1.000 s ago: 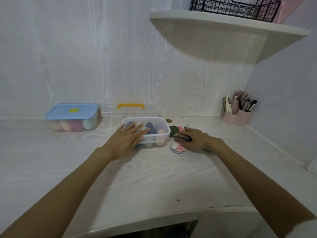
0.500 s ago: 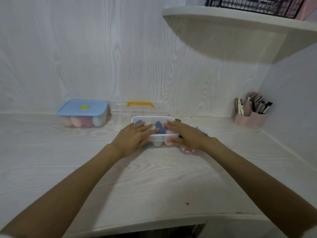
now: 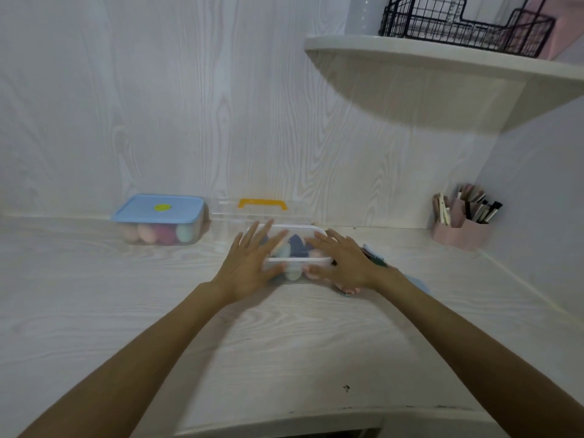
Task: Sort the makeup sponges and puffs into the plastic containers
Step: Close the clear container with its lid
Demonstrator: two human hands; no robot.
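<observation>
Toward the desk's point(image 3: 158, 327) rear edge, left hand point(image 3: 249, 267) and right hand point(image 3: 343, 263) lie flat, fingers spread, on the clear box point(image 3: 294, 248) of sponges point(image 3: 295, 243).

A pale, whitewashed wood-grain desk point(image 3: 94, 311) fills the lower view, its front edge curving across the bottom, with a small dark mark point(image 3: 346, 388) near that edge. Behind it rises a back wall point(image 3: 158, 105) in the same pale wood grain, meeting a plain grey-white side wall point(image 3: 543, 184) at the right corner. A rounded white corner shelf point(image 3: 442, 58) projects high on the right and casts a soft shadow on the wall below. On it stands a black wire basket point(image 3: 467, 23), with what may be a pink box point(image 3: 565, 26) just beside it. A pink brush holder point(image 3: 461, 229) sits in the desk's right corner. The light is even and cool.
</observation>
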